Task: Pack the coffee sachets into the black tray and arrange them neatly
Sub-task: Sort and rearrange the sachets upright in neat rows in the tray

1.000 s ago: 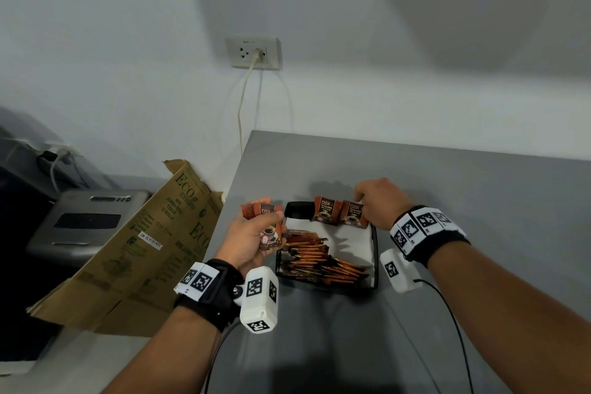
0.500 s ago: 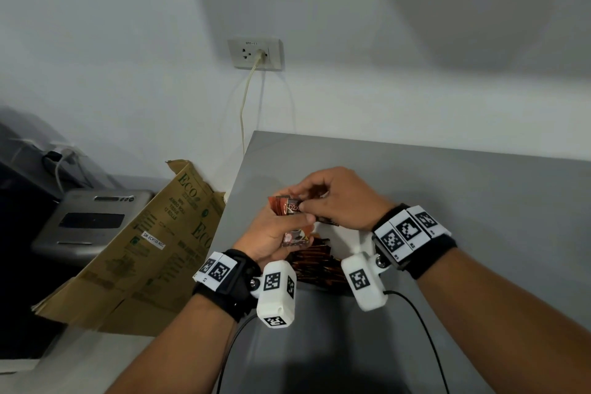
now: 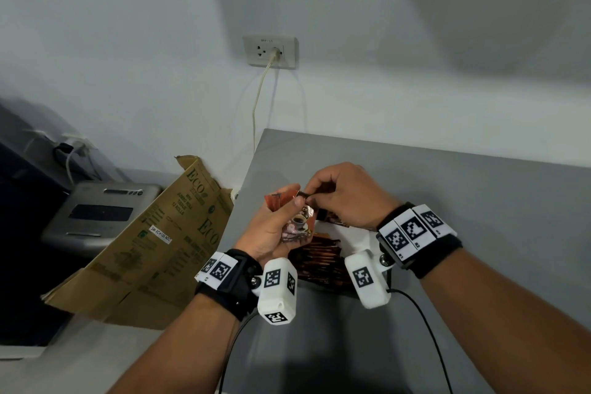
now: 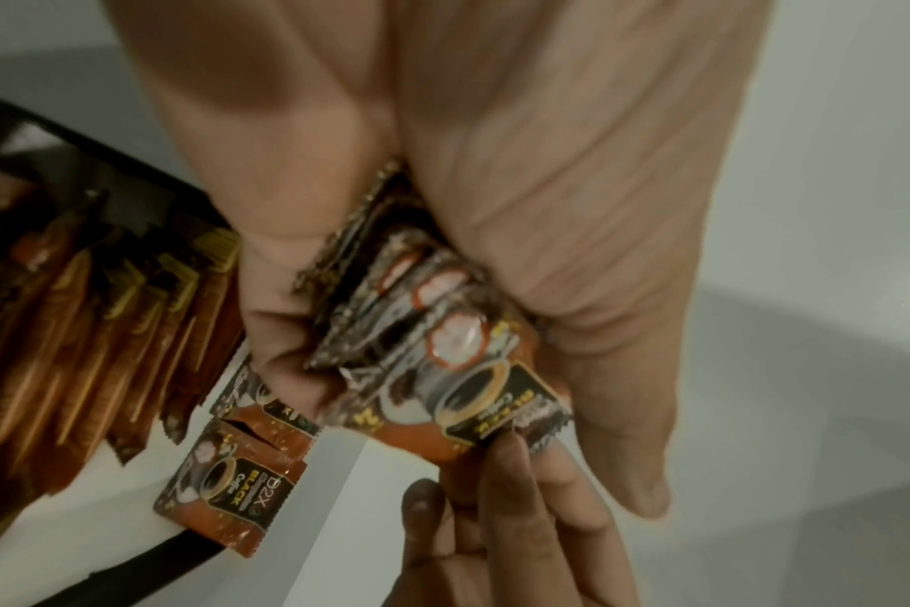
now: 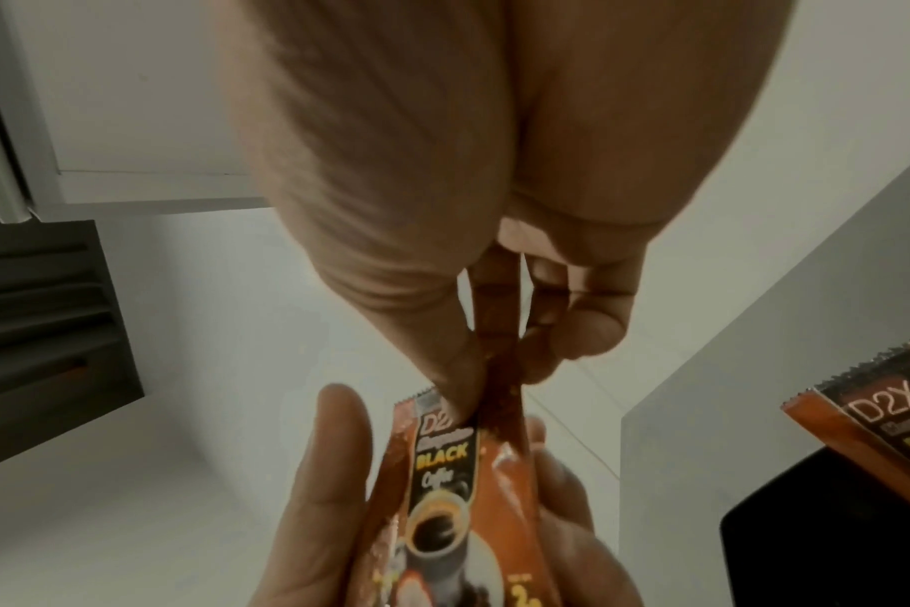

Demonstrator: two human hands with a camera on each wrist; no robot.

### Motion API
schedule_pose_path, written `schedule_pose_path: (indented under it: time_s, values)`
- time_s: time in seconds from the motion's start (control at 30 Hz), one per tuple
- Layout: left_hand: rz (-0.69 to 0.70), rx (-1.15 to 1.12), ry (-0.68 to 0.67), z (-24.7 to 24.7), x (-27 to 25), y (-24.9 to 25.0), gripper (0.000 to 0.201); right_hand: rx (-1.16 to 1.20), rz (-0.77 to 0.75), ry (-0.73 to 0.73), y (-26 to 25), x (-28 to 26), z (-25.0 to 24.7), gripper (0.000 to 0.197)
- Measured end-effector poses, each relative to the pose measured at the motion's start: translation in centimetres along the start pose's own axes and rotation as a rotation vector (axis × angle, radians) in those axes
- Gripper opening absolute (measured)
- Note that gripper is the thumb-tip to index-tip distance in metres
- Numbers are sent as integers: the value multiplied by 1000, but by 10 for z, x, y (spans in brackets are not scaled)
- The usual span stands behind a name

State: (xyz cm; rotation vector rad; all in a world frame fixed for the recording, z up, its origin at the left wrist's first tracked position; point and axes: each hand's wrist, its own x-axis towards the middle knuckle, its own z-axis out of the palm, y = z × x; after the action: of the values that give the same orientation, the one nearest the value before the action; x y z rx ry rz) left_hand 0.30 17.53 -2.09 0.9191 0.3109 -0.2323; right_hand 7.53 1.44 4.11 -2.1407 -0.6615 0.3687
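Head view shows both hands meeting above the black tray, where a second ago they were apart: the right hand was then down at the tray's far end, beside the sachets standing there, and the left hand held its bundle off to the side. Now the right grip has come up and across to the bundle of coffee sachets fanned in the left palm. Its thumb and forefinger are clamped on the top edge of one sachet, seen edge-on in the right wrist view, just behind the front sachet with the printed face. The left grip is curled round the rest of the bundle, thumb across the front, fingers behind.

Below and toward the wrists from the two grips, a row of long brown stick sachets fills one side of the tray, and two square sachets lie on the white liner near its far rim.

My reading is that one placement is finished and the next has begun: a single sachet is being peeled from the stack, to join the pair already in the tray. Several remain in the left hand, so packing looks well short of done.
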Motion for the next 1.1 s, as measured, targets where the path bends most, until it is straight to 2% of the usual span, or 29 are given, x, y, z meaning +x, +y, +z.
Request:
schedule_pose_path:
  time_s: [0.1, 0.17, 0.23, 0.33, 0.43, 0.7, 0.97, 1.1]
  values:
    - [25, -53, 72, -7, 0, 2, 72, -24, 36, 47, 2, 4, -7, 8]
    - [58, -77, 190, -15, 2, 5, 46, -74, 63, 102, 8, 9, -12, 6]
    - [80, -38, 295, -23, 2, 7, 34, -169, 99, 126, 16, 14, -10, 7]
    - [81, 40, 377, -32, 2, 6, 35, -361, 146, 58, 31, 22, 5, 10]
    - [79, 70, 398, -36, 1, 3, 39, -479, 155, -26, 39, 28, 22, 13]
    - [65, 89, 409, -38, -1, 1, 37, -562, 191, -95, 42, 36, 36, 17]
    - [60, 71, 381, -37, 0, 1, 39, -599, 186, -96, 45, 38, 36, 21]
    - [52, 92, 320, -32, -1, 3, 47, -462, 148, 44, 46, 35, 29, 25]
